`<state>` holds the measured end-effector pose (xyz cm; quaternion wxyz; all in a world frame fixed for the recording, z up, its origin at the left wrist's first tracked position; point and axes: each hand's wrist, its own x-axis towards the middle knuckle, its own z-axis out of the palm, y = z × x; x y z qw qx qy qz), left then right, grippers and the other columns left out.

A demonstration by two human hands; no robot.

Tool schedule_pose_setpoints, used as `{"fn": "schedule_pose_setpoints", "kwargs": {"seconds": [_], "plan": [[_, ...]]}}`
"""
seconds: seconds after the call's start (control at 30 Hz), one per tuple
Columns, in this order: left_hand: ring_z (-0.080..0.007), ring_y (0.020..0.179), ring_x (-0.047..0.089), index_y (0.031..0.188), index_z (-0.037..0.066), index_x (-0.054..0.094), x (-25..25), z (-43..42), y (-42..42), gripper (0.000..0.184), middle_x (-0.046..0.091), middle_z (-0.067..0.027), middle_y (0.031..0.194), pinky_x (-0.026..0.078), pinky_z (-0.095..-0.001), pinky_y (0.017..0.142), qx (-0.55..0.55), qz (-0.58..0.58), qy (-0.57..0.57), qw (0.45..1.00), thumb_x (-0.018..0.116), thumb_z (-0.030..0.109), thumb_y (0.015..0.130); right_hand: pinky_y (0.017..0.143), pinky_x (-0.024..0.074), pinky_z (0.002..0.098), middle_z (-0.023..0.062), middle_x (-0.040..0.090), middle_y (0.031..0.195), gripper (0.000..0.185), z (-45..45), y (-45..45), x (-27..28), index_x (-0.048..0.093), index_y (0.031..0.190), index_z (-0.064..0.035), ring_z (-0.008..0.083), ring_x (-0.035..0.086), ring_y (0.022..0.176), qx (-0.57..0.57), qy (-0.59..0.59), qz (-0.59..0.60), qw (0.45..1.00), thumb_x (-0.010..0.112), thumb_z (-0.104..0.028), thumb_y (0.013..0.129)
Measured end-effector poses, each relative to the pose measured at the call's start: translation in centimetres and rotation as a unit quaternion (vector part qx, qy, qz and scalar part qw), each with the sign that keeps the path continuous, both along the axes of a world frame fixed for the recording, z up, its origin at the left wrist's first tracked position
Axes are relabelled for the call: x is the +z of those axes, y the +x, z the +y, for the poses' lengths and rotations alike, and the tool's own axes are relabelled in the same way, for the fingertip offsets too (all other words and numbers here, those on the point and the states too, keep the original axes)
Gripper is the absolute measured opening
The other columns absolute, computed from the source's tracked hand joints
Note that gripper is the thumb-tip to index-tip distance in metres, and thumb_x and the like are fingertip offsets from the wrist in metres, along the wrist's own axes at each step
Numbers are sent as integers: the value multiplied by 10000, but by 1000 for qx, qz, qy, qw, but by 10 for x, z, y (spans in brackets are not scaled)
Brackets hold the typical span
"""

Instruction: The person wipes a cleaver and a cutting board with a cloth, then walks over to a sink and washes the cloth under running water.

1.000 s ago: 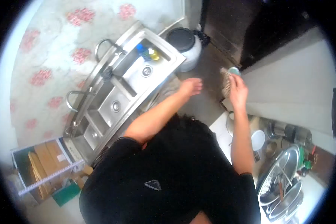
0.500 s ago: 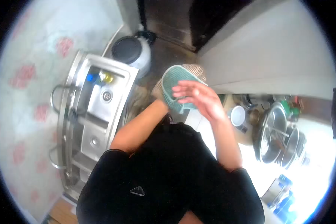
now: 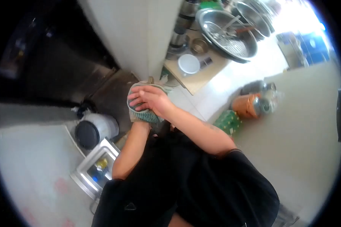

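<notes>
A green and beige striped fabric item [image 3: 143, 117], hollow with a pale rim, is around the end of my left forearm at the centre. It hides my left hand, so the fingers do not show. My right hand [image 3: 150, 100] lies over the opening of this item with its fingers apart. Whether the fingertips touch the fabric is hard to tell.
Lower left, a sink [image 3: 98, 166] holds bottles beside a white barrel [image 3: 108, 126] with a black lid. At the top, a wooden board [image 3: 199, 77] bears a white bowl [image 3: 188, 64] near a metal basin [image 3: 235, 45]. Jars [image 3: 246, 106] and a green dotted bag [image 3: 227, 123] are at right.
The view has swung right, away from the sink. The striped item, earlier at my right hand, is now around my left hand's end. My right hand has moved over its opening.
</notes>
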<state>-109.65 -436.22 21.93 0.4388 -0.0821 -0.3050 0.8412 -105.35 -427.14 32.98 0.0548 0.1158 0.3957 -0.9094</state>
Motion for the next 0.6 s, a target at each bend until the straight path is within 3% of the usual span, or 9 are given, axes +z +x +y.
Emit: {"fn": "schedule_pose_setpoints", "kwargs": {"seconds": [0.03, 0.13, 0.2, 0.23, 0.27, 0.4, 0.5, 0.53, 0.6], "plan": [[-314, 1011, 682, 1188, 52, 624, 20, 6, 3, 381, 677, -147, 1108, 590, -464, 884, -15, 14, -2, 1000, 450, 361, 1049, 845, 565, 356, 138, 699, 1142, 367, 12, 15, 8, 570, 1337, -10, 221, 685, 1002, -48, 32, 14, 998, 599, -174, 1010], [-296, 1184, 616, 1301, 37, 591, 76, 40, 0, 414, 626, -161, 1285, 529, -427, 981, 24, 290, -330, 898, 447, 335, 1052, 893, 546, 376, 127, 673, 1185, 387, 78, 62, -12, 565, 1351, -28, 225, 659, 1032, -204, 136, -49, 968, 565, -248, 1033], [-296, 1302, 562, 1371, 26, 566, 65, 86, 9, 456, 586, -175, 1395, 480, -420, 1054, 49, 372, -418, 828, 451, 330, 1050, 947, 519, 385, 115, 631, 1278, 434, 101, 76, -17, 529, 1397, -47, 236, 620, 1125, -285, 22, -79, 955, 536, -301, 1045], [-314, 1365, 496, 1385, 28, 561, 52, 118, 29, 467, 552, -179, 1437, 409, -468, 1107, 112, 611, -524, 583, 460, 332, 1045, 1000, 491, 394, 103, 588, 1370, 482, 108, 85, -17, 492, 1443, -66, 246, 581, 1219, -339, -95, -109, 930, 507, -354, 1057], [-332, 1428, 430, 1399, 29, 555, 46, 141, 43, 478, 518, -182, 1479, 339, -516, 1159, 170, 771, -555, 263, 469, 333, 1040, 1089, 436, 415, 72, 515, 1463, 519, 113, 87, -22, 454, 1483, -116, 243, 518, 1307, -332, -131, -152, 922, 442, -429, 1069], [-363, 1457, 380, 1408, 51, 562, 97, 219, 66, 475, 486, -191, 1509, 256, -587, 1179, 181, 829, -505, 160, 512, 319, 1019, 1130, 417, 440, 86, 518, 1465, 486, 182, 109, -24, 466, 1471, -140, 244, 527, 1313, -356, -259, 45, 897, 403, -425, 1084], [-400, 1398, 447, 1356, 64, 611, 148, 281, 71, 465, 573, -169, 1425, 307, -568, 1153, 232, 864, -436, -100, 563, 345, 988, 1129, 430, 447, 90, 544, 1440, 469, 246, 123, -23, 499, 1436, -137, 240, 548, 1295, -342, -293, 142, 882, 371, -429, 1091], [-400, 1398, 447, 1356, 64, 611, 171, 303, 75, 465, 573, -169, 1425, 307, -568, 1153, 238, 868, -423, -105, 563, 345, 988, 1137, 428, 439, 86, 546, 1438, 453, 273, 131, -20, 507, 1424, -136, 236, 548, 1298, -343, -269, 178, 882, 367, -413, 1094], [-367, 1301, 546, 1361, 75, 606, 204, 347, 90, 538, 628, -150, 1357, 404, -559, 1080, 244, 868, -402, 160, 487, 479, 1028, 1114, 461, 438, 93, 551, 1425, 440, 323, 153, -43, 501, 1426, -108, 232, 563, 1285, -361, -252, 183, 879, 407, -370, 1084]]}}
